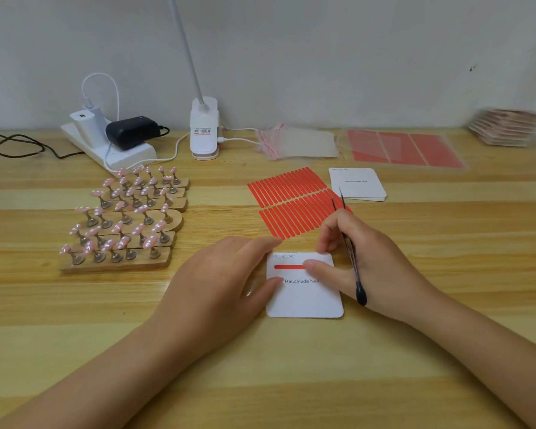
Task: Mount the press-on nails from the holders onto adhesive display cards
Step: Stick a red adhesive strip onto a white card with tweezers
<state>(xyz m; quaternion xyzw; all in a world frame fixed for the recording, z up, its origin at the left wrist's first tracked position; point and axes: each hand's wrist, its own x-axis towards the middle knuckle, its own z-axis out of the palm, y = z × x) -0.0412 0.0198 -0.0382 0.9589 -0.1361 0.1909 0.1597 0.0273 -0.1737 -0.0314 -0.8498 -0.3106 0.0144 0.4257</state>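
A white display card (pixel 307 298) printed "Handmade Nail" lies on the wooden table in front of me, with a red adhesive strip (pixel 288 267) stuck across its upper part. My left hand (pixel 220 280) rests on the card's left edge, fingers fairly straight, holding it down. My right hand (pixel 362 258) grips black tweezers (pixel 350 246) that point up and away, while its thumb presses the right end of the strip. Pink press-on nails (pixel 124 218) stand on small stems in several wooden holders (pixel 118 264) to the left.
Red adhesive strip sheets (pixel 291 199) lie just beyond the card, a stack of blank cards (pixel 358 184) beside them. Further back are clear bags (pixel 300 144), red sheets (pixel 406 148), a card pile (pixel 505 128), a lamp base (pixel 203 128) and a power strip (pixel 112 147) with cables.
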